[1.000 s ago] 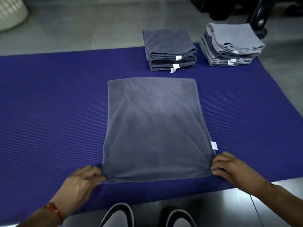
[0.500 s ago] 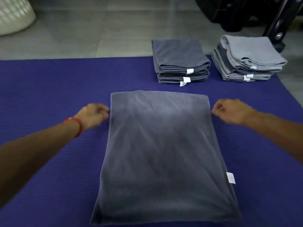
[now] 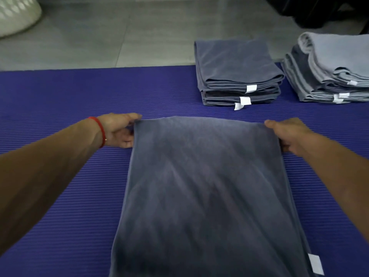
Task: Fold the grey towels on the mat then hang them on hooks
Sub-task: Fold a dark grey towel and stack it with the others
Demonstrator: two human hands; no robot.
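Far corners of grey towel (image 3: 203, 186) pinched, ready for the fold toward the near edge.

The towel lies flat on the blue mat (image 3: 60, 92) at centre frame, running to the bottom edge. The left hand (image 3: 117, 129) pinches its upper-left corner, thumb over the cloth; the right hand (image 3: 287, 134) grips the upper-right corner, fingers curled round the hem. Judgement: lift both corners level, keep the far edge taut, and carry it straight to meet the near edge so the sides align; uneven pull would skew the fold. 2 stacks of folded towels sit at upper right: a dark stack (image 3: 237, 70) and a lighter stack (image 3: 329, 66). A white tag (image 3: 316, 266) shows at lower right; tags on the stacks also appear blank, no writing legible.
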